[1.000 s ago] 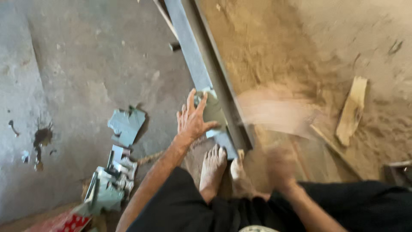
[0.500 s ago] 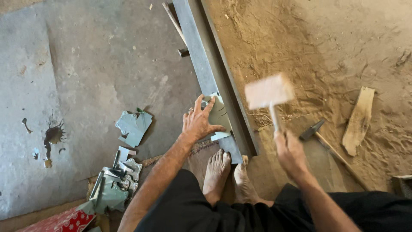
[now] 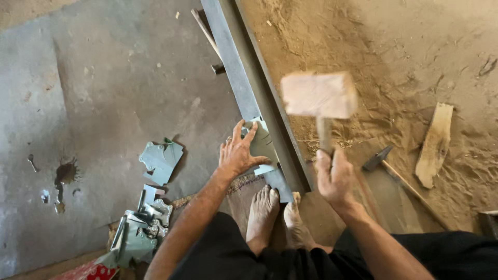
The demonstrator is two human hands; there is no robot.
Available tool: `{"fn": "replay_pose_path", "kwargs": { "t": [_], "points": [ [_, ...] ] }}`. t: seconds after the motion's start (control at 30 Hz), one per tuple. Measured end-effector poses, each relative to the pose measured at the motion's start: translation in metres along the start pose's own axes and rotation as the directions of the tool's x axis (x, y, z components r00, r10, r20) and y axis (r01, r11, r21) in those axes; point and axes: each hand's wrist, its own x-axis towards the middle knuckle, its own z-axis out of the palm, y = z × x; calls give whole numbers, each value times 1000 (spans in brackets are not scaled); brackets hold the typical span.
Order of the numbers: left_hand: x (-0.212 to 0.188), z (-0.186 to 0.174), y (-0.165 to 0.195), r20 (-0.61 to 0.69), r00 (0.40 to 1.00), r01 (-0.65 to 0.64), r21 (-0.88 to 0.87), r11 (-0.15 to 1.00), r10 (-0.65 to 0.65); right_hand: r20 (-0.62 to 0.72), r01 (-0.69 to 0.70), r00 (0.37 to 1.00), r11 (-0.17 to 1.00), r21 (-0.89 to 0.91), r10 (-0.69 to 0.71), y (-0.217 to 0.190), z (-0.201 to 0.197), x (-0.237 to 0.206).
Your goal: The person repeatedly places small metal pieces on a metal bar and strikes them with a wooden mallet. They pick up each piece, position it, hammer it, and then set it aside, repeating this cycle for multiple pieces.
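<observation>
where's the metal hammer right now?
In the head view, the metal hammer lies unused on the sandy floor, right of the right hand gripping the wooden mallet, left of a wood scrap.
</observation>
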Motion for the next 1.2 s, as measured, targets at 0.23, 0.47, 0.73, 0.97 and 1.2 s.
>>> {"fn": "replay_pose_path", "kwargs": {
  "t": [0.23, 0.47, 0.73, 0.97, 1.2],
  "points": [
    [6, -1, 5, 22, 999, 31, 30, 999, -32, -131, 186, 980, 932, 313, -152, -22, -6, 10],
    [4, -4, 15, 26, 999, 25, 28, 999, -26, 149, -108, 979, 977, -182, 136, 21, 5, 33],
    [5, -5, 16, -17, 999, -34, 62, 998, 35, 308, 189, 951, 795, -576, -3, 15, 7, 34],
    [4, -10, 25, 46, 998, 49, 61, 997, -52, -135, 148, 982, 982, 117, -132, 5, -13, 16],
    [6, -8, 23, -19, 1000, -20, 65, 998, 21, 36, -152, 986, 966, -210, 163, 34, -22, -2]
  ]
}}
